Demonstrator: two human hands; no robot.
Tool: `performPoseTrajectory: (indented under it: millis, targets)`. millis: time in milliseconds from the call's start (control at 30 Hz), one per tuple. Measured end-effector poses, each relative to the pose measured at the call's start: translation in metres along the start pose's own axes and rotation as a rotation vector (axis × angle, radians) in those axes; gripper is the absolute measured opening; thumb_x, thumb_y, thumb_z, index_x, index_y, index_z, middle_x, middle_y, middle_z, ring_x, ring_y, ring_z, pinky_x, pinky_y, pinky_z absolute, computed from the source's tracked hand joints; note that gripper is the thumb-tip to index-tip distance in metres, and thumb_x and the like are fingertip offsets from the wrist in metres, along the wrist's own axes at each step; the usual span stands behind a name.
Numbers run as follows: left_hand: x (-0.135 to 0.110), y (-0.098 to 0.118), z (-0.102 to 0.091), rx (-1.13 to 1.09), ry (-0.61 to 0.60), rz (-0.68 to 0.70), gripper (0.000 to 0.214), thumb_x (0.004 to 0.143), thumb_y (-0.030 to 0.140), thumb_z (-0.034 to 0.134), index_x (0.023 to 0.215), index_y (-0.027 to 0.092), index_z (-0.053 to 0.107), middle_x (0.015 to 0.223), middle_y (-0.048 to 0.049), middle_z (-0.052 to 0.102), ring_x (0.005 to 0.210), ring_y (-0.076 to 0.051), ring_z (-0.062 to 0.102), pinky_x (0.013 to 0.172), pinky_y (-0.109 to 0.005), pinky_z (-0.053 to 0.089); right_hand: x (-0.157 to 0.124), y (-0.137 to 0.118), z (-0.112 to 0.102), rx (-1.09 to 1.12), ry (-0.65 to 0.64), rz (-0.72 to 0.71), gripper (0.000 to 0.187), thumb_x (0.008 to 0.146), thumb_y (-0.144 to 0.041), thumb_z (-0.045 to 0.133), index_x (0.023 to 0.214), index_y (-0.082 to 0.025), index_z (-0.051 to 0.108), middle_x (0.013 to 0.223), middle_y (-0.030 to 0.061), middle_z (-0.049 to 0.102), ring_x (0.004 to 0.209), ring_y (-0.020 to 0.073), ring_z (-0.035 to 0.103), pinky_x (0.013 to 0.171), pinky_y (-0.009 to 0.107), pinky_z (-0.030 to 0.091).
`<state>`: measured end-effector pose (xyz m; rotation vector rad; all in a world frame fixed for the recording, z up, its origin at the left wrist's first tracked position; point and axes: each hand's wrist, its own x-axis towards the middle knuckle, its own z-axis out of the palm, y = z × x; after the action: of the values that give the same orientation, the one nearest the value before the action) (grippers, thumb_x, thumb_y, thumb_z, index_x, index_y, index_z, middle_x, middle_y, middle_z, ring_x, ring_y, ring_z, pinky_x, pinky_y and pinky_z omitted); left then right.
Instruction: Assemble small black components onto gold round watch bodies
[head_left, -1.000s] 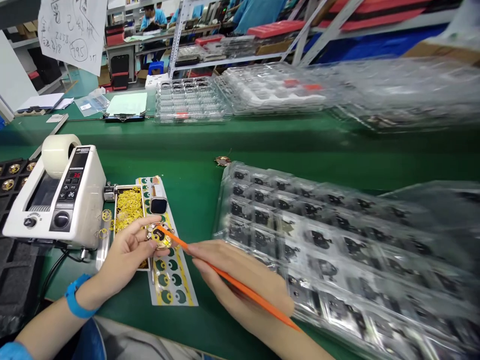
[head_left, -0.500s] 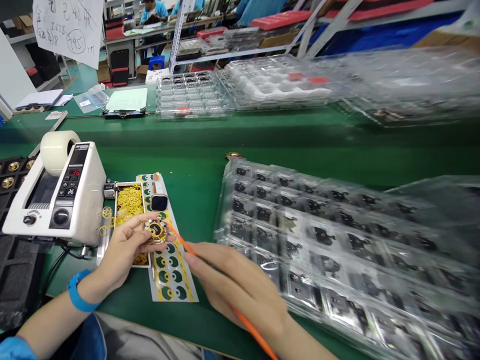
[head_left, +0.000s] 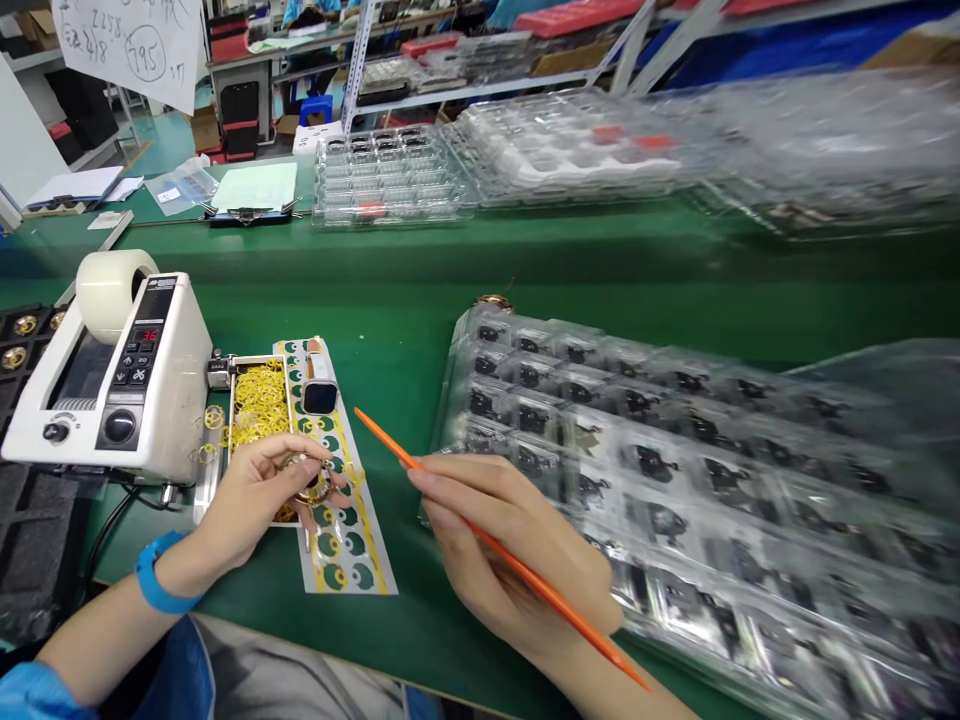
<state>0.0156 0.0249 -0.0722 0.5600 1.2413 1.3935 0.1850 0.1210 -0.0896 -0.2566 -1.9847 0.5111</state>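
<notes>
My left hand (head_left: 274,485), with a blue band on its wrist, pinches a small round gold-rimmed part (head_left: 315,484), partly covered by the thumb. My right hand (head_left: 517,560) grips a thin orange pointed stick (head_left: 525,575) like a pen, its tip in the air apart from the gold part. Beneath and beside the left hand lies a sheet of dark round stickers with yellow strips (head_left: 352,545). A small square-faced device (head_left: 320,397) rests on the sheet's upper part. Just left of it, a tray (head_left: 259,400) is filled with yellow ring-shaped pieces.
A white tape dispenser (head_left: 161,400) stands at left, beside a black tray (head_left: 37,560) with gold parts. Stacked clear plastic trays (head_left: 652,465) holding dark parts cover the right. More clear trays (head_left: 390,180) and a clipboard (head_left: 253,190) sit on the back ledge.
My right hand has drawn back to the right, lifting the stick's tip off the gold part. My left thumb has shifted over that part, which now appears tilted.
</notes>
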Motion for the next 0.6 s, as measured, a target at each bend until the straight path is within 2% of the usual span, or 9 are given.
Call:
performPoseTrajectory:
  millis: [233, 367, 600]
  targets:
    - [0.0001, -0.0006, 0.0002, -0.002, -0.030, -0.006, 0.034, 0.072, 0.046, 0.080, 0.084, 0.017, 0.067, 0.068, -0.0032, 0.072, 0.064, -0.019, 0.072, 0.045, -0.020, 0.050, -0.0008, 0.0005, 0.0016, 0.009, -0.017, 0.011, 0.034, 0.089, -0.003, 0.053, 0.115, -0.023, 0.062, 0.091, 0.0084, 0.069, 0.078, 0.0203, 0.067, 0.063, 0.034, 0.053]
    - [0.0003, 0.0020, 0.0011, -0.002, -0.013, -0.039, 0.028, 0.076, 0.043, 0.076, 0.083, 0.018, 0.065, 0.071, -0.0028, 0.071, 0.064, -0.019, 0.072, 0.044, -0.020, 0.048, -0.0008, 0.0003, 0.0032, 0.019, -0.033, 0.019, 0.034, 0.088, -0.002, 0.053, 0.112, -0.023, 0.063, 0.091, 0.0086, 0.069, 0.079, 0.0204, 0.067, 0.063, 0.033, 0.053]
    - [-0.0003, 0.0020, 0.0009, -0.031, -0.019, -0.108, 0.025, 0.077, 0.041, 0.072, 0.080, 0.017, 0.061, 0.069, 0.0000, 0.066, 0.054, -0.013, 0.068, 0.034, -0.013, 0.034, 0.0020, -0.0002, 0.0041, -0.010, -0.052, 0.024, 0.030, 0.088, 0.000, 0.051, 0.105, -0.022, 0.063, 0.088, 0.0075, 0.069, 0.078, 0.0182, 0.067, 0.062, 0.030, 0.053]
